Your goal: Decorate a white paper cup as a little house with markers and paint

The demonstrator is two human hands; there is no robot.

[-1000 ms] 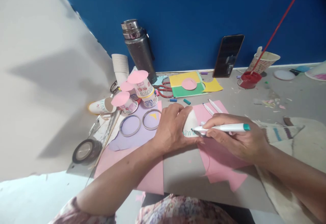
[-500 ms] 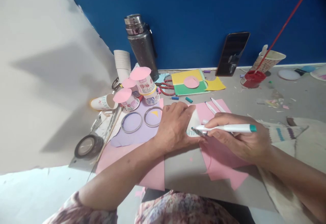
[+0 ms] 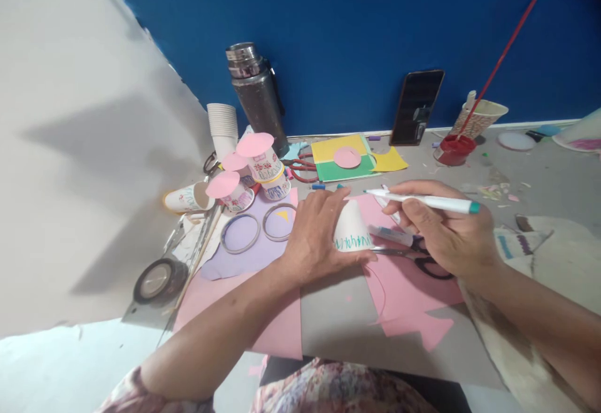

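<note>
Left hand (image 3: 313, 234) grips the upturned cup (image 3: 351, 228); right hand (image 3: 439, 228) holds the pen (image 3: 425, 201) lifted. Steady cup; lower tip onto the green band.

Two bare forearms enter from near edge. Left hand (image 3: 315, 238) and right hand (image 3: 439, 228) both bare: no gloves, no rings or watch visible. Left sleeve (image 3: 154, 394) short, floral print, pink and white with darker flecks, ends above elbow. Same floral fabric across torso at near edge. Right upper arm out of view.
</note>
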